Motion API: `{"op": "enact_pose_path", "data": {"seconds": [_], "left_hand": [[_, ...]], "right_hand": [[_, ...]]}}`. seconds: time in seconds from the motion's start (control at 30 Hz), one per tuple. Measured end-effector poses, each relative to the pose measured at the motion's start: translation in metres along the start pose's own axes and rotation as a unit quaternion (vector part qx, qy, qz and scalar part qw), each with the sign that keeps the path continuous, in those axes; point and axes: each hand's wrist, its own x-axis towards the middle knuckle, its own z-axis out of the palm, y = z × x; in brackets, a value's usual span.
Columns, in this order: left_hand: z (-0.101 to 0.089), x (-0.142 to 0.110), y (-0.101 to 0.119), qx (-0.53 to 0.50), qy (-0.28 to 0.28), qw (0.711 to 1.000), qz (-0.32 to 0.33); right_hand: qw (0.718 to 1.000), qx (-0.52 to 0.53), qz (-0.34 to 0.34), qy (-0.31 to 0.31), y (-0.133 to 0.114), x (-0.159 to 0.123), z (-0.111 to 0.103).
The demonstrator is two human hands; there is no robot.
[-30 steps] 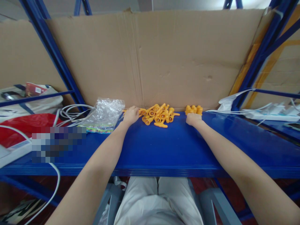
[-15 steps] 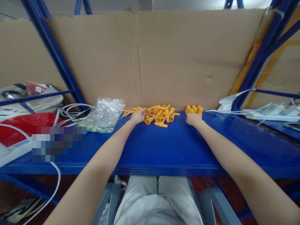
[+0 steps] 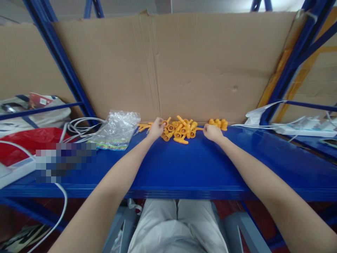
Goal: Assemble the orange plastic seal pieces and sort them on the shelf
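Reaching arms [image 3: 116, 175]: both bare forearms stretch ahead, one on either side of a lap in pale trousers [image 3: 163, 218], and out over the blue counter [image 3: 184, 168].
Loose T-handle piece [image 3: 180, 141]: lies on the counter just in front of the heap, apart from both hands.
Left hand [image 3: 157, 128]: at the heap's left end; its grip looks pinched, thumb and fingers drawn close around a yellow funnel [image 3: 165, 123] whose mouth shows beside the thumb.
Right hand [image 3: 213, 133]: fingers curled, at the heap's right end, next to a yellow handle tip [image 3: 199, 129]; I cannot tell whether its grip has hold of that tip or is only beside it.
Yellow heap [image 3: 189, 130]: funnel-ended and handled pieces lie jumbled between the two hands, near the counter's back.
Standing yellow pieces [image 3: 217, 123]: a small upright group just behind the right hand.
Chained yellow pieces [image 3: 144, 126]: to the left of the left hand, with thin chains beside them.
Just changed: the right hand has moved leftward from in front of the standing group to the heap's edge, and the left hand's funnel now sits slightly raised; the handling seems to have turned to the heap, from both ends.
Cardboard [image 3: 210, 63]: a tall brown sheet behind everything.
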Motion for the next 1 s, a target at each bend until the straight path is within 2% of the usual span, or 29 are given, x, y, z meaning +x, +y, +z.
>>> {"op": "enact_pose_path", "data": {"seconds": [0.2, 0.27, 0.37, 0.47, 0.53, 0.77, 0.83, 0.9, 1.0], "left_hand": [[0.002, 0.006, 0.002, -0.051, 0.113, 0.989, 0.08], [0.001, 0.006, 0.002, -0.045, 0.142, 0.983, 0.11], [-0.001, 0.006, 0.004, -0.035, 0.177, 0.974, 0.138], [-0.003, 0.007, 0.005, -0.031, 0.191, 0.967, 0.167], [-0.005, 0.008, 0.007, -0.032, 0.199, 0.962, 0.186], [-0.011, 0.011, 0.025, -0.035, 0.208, 0.941, 0.265], [-0.011, 0.006, 0.037, -0.012, 0.201, 0.933, 0.297], [-0.007, -0.002, 0.052, 0.03, 0.193, 0.924, 0.329], [0.004, -0.02, 0.074, 0.108, 0.16, 0.906, 0.377]], "right_hand": [[0.975, 0.201, -0.085, 0.031, -0.006, 0.015, 0.027], [0.968, 0.221, -0.121, 0.023, -0.006, 0.02, 0.038], [0.966, 0.222, -0.133, 0.001, -0.003, 0.024, 0.049], [0.97, 0.207, -0.125, -0.018, 0.0, 0.025, 0.051], [0.973, 0.192, -0.129, -0.009, 0.001, 0.026, 0.05], [0.959, 0.207, -0.164, 0.107, -0.001, 0.027, 0.036], [0.937, 0.267, -0.171, 0.147, -0.007, 0.025, 0.027], [0.899, 0.363, -0.183, 0.163, -0.017, 0.02, 0.016], [0.834, 0.506, -0.192, 0.108, -0.038, 0.008, -0.001]]}}
